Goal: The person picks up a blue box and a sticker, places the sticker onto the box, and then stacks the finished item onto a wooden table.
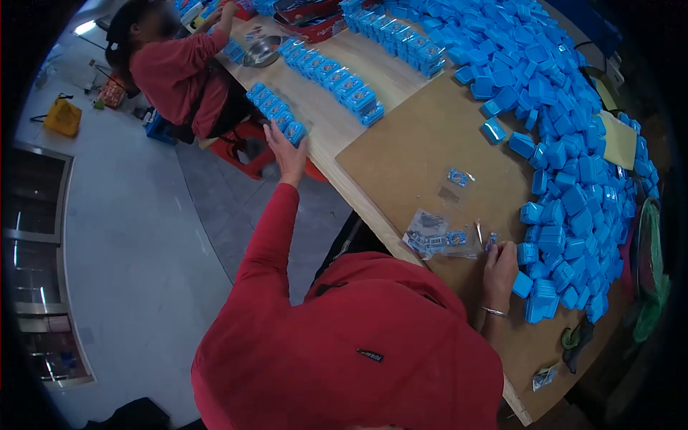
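Head view: a person in a red top leans over a wooden worktop (401, 79).
Left hand (287, 147): stretched far out to the near end of a row of blue boxes (276, 111) at the worktop edge, fingers touching the last box; whether the grip closes on it, I cannot tell.
Right hand (499, 266): flat on the brown board (423, 150), grip loose, holding nothing, fingertips by small clear packets (433, 236).
Blue pile (566, 143): a large heap of blue boxes just beside the right hand, running along the board's far side.
Further rows (333, 75): lined up across the worktop.
Co-worker (179, 72): seated at the far end, near a metal bowl (261, 51).
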### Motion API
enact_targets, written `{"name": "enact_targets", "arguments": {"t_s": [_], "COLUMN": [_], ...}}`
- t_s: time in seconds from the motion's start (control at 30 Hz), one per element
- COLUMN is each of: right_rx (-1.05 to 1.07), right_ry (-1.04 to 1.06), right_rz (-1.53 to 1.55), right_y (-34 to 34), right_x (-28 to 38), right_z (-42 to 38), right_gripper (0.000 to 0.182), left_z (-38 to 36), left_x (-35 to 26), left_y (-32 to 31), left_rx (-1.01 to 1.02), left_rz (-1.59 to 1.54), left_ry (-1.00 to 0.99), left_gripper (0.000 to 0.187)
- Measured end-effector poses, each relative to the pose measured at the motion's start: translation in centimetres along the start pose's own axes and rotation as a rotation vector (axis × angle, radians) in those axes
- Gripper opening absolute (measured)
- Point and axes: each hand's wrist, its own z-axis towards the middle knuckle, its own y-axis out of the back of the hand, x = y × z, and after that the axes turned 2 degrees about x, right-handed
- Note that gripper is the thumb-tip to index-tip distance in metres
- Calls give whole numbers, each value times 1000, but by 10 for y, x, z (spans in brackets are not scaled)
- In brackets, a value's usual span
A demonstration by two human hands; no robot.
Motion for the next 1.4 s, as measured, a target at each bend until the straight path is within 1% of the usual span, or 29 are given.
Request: {"name": "enact_targets", "arguments": {"t_s": [0.07, 0.13, 0.23, 0.27, 0.3, 0.33, 0.37, 0.4, 0.43, 0.5, 0.53, 0.6, 0.63, 0.7, 0.73, 0.77, 0.8, 0.87, 0.9, 1.0, 1.07, 1.1, 1.17, 1.2, 1.27, 1.3, 1.37, 1.4], "right_rx": [-1, 11, -8, -20, -47, -75, -96, -85, -69, -100, -116, -148, -166, -216, -245, -204, -147, -30, -83, -250, -377, -387, -401, -377, -329, -332, -339, -339], "right_ry": [-37, -72, -29, -14, -2, 75, 157, 188, 235, 348, 410, 416, 417, 158, 27, -120, -115, -95, -129, -218, -269, -253, -221, -202, -165, -211, -303, -324], "right_rz": [31, 59, 124, 160, 185, 213, 245, 230, 222, 223, 228, 203, 187, 569, 761, 1075, 1146, 1293, 1292, 1249, 1162, 1090, 947, 927, 890, 1018, 1270, 1298], "right_y": [5, 12, 21, 29, 35, 38, 39, 42, 47, 52, 55, 62, 65, 71, 73, 69, 66, 62, 60, 60, 65, 64, 60, 62, 64, 65, 71, 76], "right_x": [3, 9, 17, 25, 33, 34, 35, 40, 46, 57, 58, 52, 48, 44, 41, 34, 26, 13, 9, 6, 11, 7, -7, -11, -16, -15, -10, -8], "right_z": [1, 1, 0, -5, -3, -3, -5, -6, -7, -8, -10, -20, -26, -41, -47, -53, -59, -67, -71, -80, -89, -95, -109, -116, -125, -127, -129, -128], "right_gripper": [12, 12, 12, 11, 11, 10, 9, 10, 10, 11, 12, 13, 13, 20, 24, 25, 23, 19, 17, 11, 9, 9, 8, 9, 11, 12, 13, 13], "left_z": [3, 9, 14, 14, 15, 13, 7, -6, -26, -52, -64, -79, -84, -98, -104, -112, -119, -132, -138, -154, -163, -166, -168, -169, -170, -170, -172, -171], "left_x": [12, 17, 10, -6, -37, -75, -119, -163, -204, -277, -296, -323, -329, -341, -347, -352, -356, -361, -363, -364, -367, -369, -374, -375, -377, -378, -386, -390], "left_y": [-2, 3, 14, 15, 23, 30, 38, 46, 48, 59, 54, 45, 43, 37, 36, 35, 35, 31, 28, 17, 16, 17, 19, 20, 18, 18, 23, 26], "left_rx": [30, 49, 56, 63, 34, 34, 235, 429, 692, 1012, 1054, 1138, 1272, 1527, 1549, 1569, 1588, 1609, 1614, 1551, 1507, 1483, 1528, 1551, 1395, 1311, 1254, 1223], "left_rz": [89, 240, 418, 448, 369, 210, -6, -207, -591, -669, -666, -658, -795, -1034, -1129, -1220, -1307, -1295, -1290, -1250, -1133, -1073, -1008, -973, -854, -791, -800, -806], "left_ry": [-50, -122, -176, -187, -294, -376, -397, -409, -339, -514, -540, -605, -398, 50, 99, 156, 218, 132, 90, -122, -182, -211, -227, -232, -515, -650, -702, -730], "left_gripper": [97, 99, 99, 99, 96, 89, 83, 78, 69, 53, 45, 28, 22, 8, 6, 4, 3, 3, 5, 14, 19, 22, 18, 18, 17, 17, 18, 19]}}
